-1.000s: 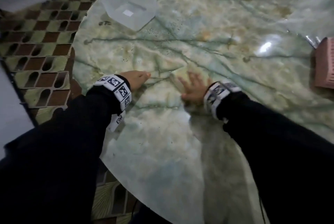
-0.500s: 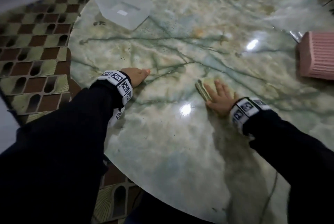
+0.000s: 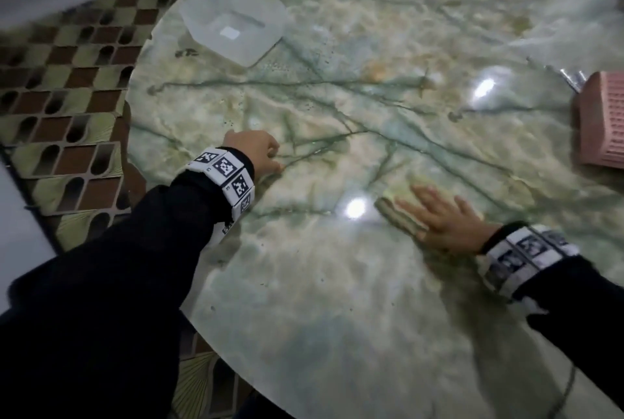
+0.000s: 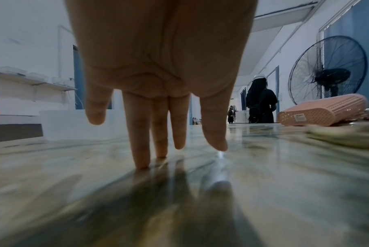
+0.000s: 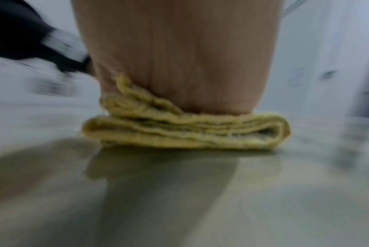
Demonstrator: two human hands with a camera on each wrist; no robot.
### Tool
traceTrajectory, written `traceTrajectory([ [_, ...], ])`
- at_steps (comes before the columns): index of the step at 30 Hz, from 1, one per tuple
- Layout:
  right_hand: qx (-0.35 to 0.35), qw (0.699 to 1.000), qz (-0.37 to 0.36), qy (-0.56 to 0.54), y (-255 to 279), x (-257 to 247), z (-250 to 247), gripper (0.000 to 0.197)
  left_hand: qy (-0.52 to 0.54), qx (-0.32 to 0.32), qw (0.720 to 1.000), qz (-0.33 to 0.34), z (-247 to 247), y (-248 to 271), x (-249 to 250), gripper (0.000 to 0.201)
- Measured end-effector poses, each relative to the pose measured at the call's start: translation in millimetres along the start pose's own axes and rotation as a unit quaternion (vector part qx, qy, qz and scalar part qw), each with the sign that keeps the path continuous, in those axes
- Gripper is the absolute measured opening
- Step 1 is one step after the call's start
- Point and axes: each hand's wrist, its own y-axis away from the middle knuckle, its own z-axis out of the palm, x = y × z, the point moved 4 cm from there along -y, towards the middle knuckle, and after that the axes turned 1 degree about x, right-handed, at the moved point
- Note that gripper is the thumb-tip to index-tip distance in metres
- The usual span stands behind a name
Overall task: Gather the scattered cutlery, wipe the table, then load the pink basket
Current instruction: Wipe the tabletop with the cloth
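My right hand lies flat with spread fingers on a folded yellow-green cloth and presses it onto the round green marble table. The right wrist view shows the cloth folded in several layers under my palm. My left hand rests near the table's left edge with its fingers hanging down; the left wrist view shows the fingertips touching the marble, holding nothing. The pink basket lies on its side at the right edge, with metal cutlery just behind it. In the left wrist view the basket sits far right.
A translucent white plastic lid lies at the table's far left. Patterned brown and green floor tiles show beyond the left edge. In the left wrist view a standing fan and a person in black are behind the table.
My right hand has slid the cloth across the table to the right and toward me. The left hand has stayed near the left edge. The camera view has shifted.
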Motion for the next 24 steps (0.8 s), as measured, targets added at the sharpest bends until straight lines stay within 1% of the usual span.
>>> traceTrajectory([
  [2, 0.057, 0.990, 0.112, -0.071, -35, 62, -38, 0.064, 0.009, 0.001, 1.000, 0.011, 4, -7, 4, 0.047],
  [3, 0.075, 0.981, 0.151, -0.097, -54, 81, -54, 0.065, 0.031, -0.002, 0.999, 0.028, 6, -10, 6, 0.058],
  [5, 0.111, 0.968, 0.184, -0.133, -92, 89, -85, 0.065, 0.055, -0.017, 0.996, 0.069, 9, -13, 8, 0.081],
  [6, 0.121, 0.966, 0.182, -0.141, -109, 81, -97, 0.064, 0.048, -0.029, 0.995, 0.080, 11, -14, 8, 0.089],
  [8, 0.137, 0.971, 0.140, -0.139, -138, 47, -112, 0.064, 0.043, -0.047, 0.995, 0.072, 18, -15, 1, 0.101],
  [10, 0.143, 0.981, 0.083, -0.102, -150, 0, -117, 0.064, 0.077, -0.052, 0.994, 0.058, 24, -17, -8, 0.107],
  [12, 0.136, 0.990, 0.017, -0.037, -146, -45, -108, 0.063, 0.086, -0.045, 0.993, 0.065, 26, -21, -11, 0.110],
  [14, 0.091, 0.992, -0.081, 0.031, -123, -74, -78, 0.065, 0.081, -0.040, 0.994, 0.068, 26, -23, -11, 0.111],
  [16, 0.089, 0.973, -0.183, 0.105, -83, -80, -46, 0.067, 0.079, -0.033, 0.994, 0.068, 26, -25, -12, 0.111],
  [17, 0.060, 0.973, -0.197, 0.108, -62, -71, -36, 0.069, 0.079, -0.032, 0.994, 0.070, 26, -25, -13, 0.112],
  [19, 0.009, 0.971, -0.220, 0.096, -46, -33, -29, 0.067, 0.078, -0.032, 0.994, 0.074, 27, -26, -14, 0.112],
  [20, -0.021, 0.978, -0.181, 0.097, -47, -7, -33, 0.064, 0.077, -0.030, 0.994, 0.075, 27, -26, -14, 0.112],
  [21, -0.010, 0.992, -0.113, 0.062, -58, 25, -48, 0.066, 0.076, -0.028, 0.994, 0.076, 26, -26, -14, 0.112],
  [22, 0.007, 0.999, -0.035, 0.026, -75, 57, -71, 0.068, 0.074, -0.027, 0.994, 0.076, 26, -25, -13, 0.112],
  [23, 0.035, 0.998, 0.043, -0.016, -96, 87, -95, 0.074, 0.074, -0.027, 0.994, 0.074, 25, -24, -12, 0.112],
  [24, 0.075, 0.992, 0.092, -0.049, -119, 114, -120, 0.083, 0.074, -0.025, 0.994, 0.072, 24, -23, -11, 0.111],
])
